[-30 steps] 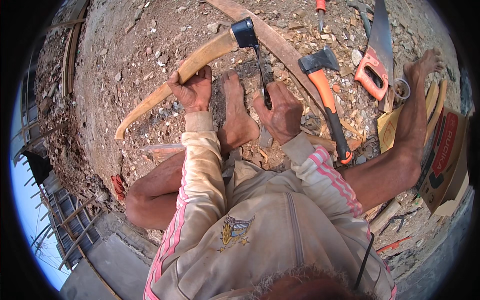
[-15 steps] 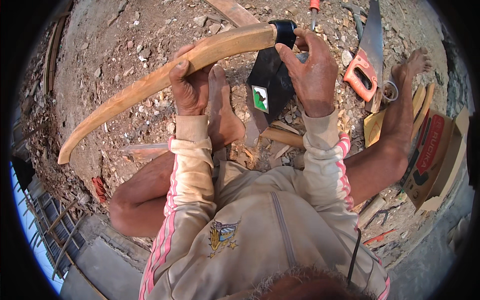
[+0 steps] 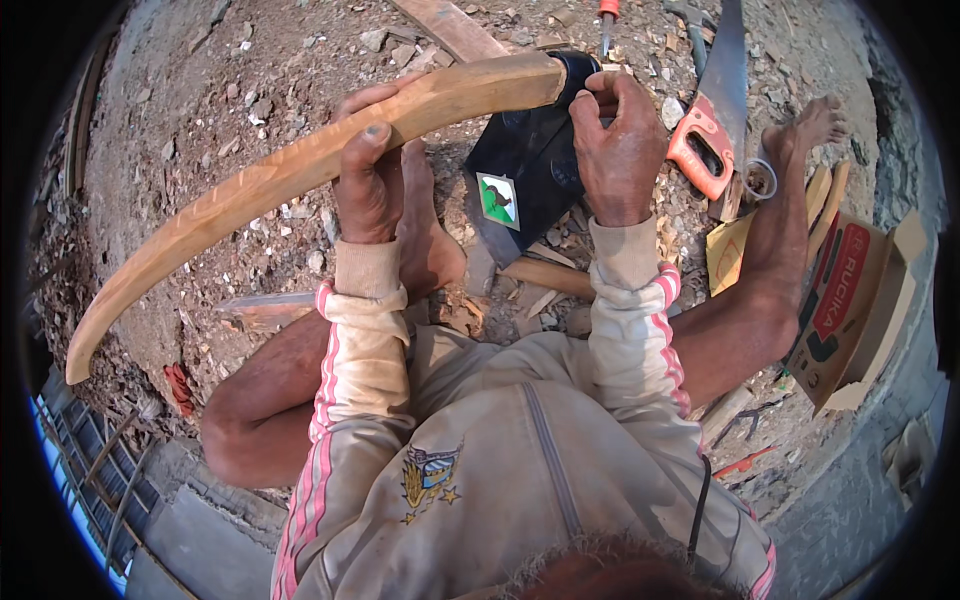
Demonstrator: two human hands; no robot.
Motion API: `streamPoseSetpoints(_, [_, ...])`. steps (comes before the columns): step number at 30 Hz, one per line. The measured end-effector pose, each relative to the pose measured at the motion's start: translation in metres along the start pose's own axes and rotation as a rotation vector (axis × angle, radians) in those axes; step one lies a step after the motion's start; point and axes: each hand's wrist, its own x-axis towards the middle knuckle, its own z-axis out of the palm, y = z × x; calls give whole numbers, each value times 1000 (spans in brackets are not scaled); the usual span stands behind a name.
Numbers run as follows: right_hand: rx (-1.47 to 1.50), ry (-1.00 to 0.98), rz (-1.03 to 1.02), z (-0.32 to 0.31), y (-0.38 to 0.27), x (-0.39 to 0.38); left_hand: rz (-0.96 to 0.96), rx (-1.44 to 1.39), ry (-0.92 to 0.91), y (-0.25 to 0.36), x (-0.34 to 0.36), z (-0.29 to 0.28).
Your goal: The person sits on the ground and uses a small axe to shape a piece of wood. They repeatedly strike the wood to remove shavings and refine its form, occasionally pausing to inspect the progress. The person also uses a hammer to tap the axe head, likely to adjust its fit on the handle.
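My left hand (image 3: 370, 185) is wrapped round a curved wooden handle (image 3: 270, 172), its thumb lying on the near side. The handle's thick end sits in the black collar of a hoe blade (image 3: 525, 165), and its thin end points to the lower left. The flat black blade hangs from the collar toward me and bears a green and white sticker (image 3: 498, 201). My right hand (image 3: 622, 150) is closed at the right edge of the collar, thumb and fingertips drawn together there. Its fingers partly hide the spot that they grip.
A handsaw (image 3: 712, 130) with an orange grip, a hammer (image 3: 694, 30) and a red-handled tool (image 3: 607, 20) lie beyond my right hand. An open cardboard box (image 3: 850, 310) stands at the right. Wood pieces lie on the stony ground, one plank (image 3: 450, 28) at the far side.
The handle's thin end has swung down and left, with the hoe blade tilting along. My right hand's fingers have drawn in from spread to pinched at the collar.
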Motion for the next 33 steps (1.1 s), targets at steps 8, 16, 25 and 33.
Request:
streamPoseSetpoints(8, [101, -32, 9, -7, 7, 1, 8, 61, -20, 0, -2, 5])
streamPoseSetpoints(16, [46, -62, -1, -12, -2, -1, -16, 5, -12, -1, -1, -5])
streamPoseSetpoints(25, [188, -66, 111, -9, 7, 1, -44, -21, -4, -1, 0, -4])
streamPoseSetpoints(33, [416, -158, 163, 5, 40, 5, -82, -105, 2, -8, 1, -9])
